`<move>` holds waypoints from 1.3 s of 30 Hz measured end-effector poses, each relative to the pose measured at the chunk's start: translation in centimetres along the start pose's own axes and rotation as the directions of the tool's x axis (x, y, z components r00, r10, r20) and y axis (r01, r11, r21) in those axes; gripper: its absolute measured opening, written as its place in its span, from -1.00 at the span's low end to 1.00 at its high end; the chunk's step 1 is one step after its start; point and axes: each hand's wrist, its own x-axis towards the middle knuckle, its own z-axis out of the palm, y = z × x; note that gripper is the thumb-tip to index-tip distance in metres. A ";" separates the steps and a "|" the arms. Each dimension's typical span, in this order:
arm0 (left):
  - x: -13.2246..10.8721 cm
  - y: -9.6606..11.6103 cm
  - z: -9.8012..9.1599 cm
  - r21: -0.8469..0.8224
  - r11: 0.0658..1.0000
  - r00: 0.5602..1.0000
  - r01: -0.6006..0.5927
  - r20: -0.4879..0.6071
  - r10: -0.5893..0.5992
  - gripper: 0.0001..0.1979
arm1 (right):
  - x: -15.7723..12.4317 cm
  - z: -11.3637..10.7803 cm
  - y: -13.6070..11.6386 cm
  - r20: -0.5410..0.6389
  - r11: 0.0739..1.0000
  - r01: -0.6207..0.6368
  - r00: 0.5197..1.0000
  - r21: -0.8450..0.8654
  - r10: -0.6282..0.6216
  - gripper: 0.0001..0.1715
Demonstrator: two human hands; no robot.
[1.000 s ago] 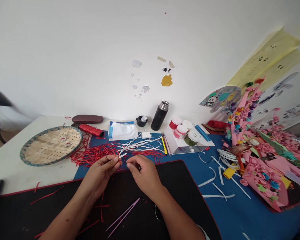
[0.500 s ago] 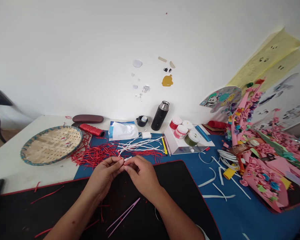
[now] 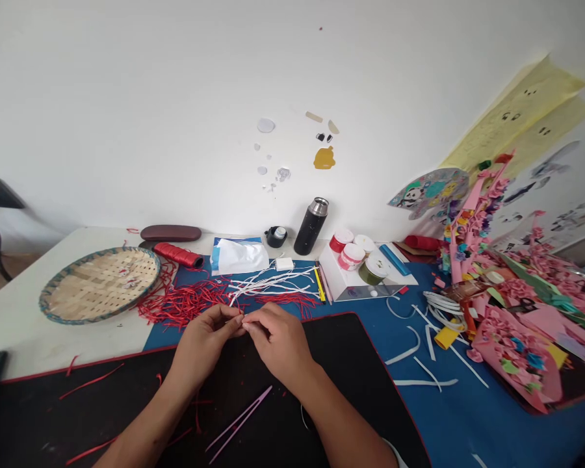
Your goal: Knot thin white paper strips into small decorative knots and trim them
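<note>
My left hand (image 3: 213,333) and my right hand (image 3: 277,335) meet fingertip to fingertip over the top edge of the black mat (image 3: 331,351). Both are closed in a pinch, and what sits between the fingertips is too small and covered to name. Just beyond them lie white cords (image 3: 268,284) and a heap of red cords (image 3: 190,305). Pink tweezers (image 3: 241,422) rest on the mat below my hands, their legs apart. Red cord scraps (image 3: 91,381) are scattered on the mat's left part.
A woven bamboo tray (image 3: 97,286) stands at left, beside a red thread spool (image 3: 178,255). Along the back are a black thermos (image 3: 312,226) and a white box (image 3: 341,286) bearing several lidded tubs. White strips (image 3: 426,383) and pink paper flowers (image 3: 507,338) lie at right.
A small white piece that showed at my right fingertips is now out of sight. My fingertips have shifted slightly and stay together. The view has moved a little.
</note>
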 end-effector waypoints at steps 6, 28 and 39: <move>-0.1 -0.4 0.0 0.136 0.987 0.995 -0.081 0.062 0.073 -0.68 | 0.2 -0.2 0.2 -0.043 1.000 -0.019 0.999 0.016 0.019 -0.86; -0.8 0.3 0.1 0.159 0.981 0.991 -0.113 0.092 0.099 -0.72 | 0.7 -0.3 0.8 0.039 0.798 -0.271 0.954 0.538 0.297 -0.85; -1.0 0.0 0.1 0.181 0.964 0.978 -0.195 0.105 0.178 -0.78 | 0.8 0.0 1.2 0.098 0.698 -0.342 0.926 0.629 0.365 -0.79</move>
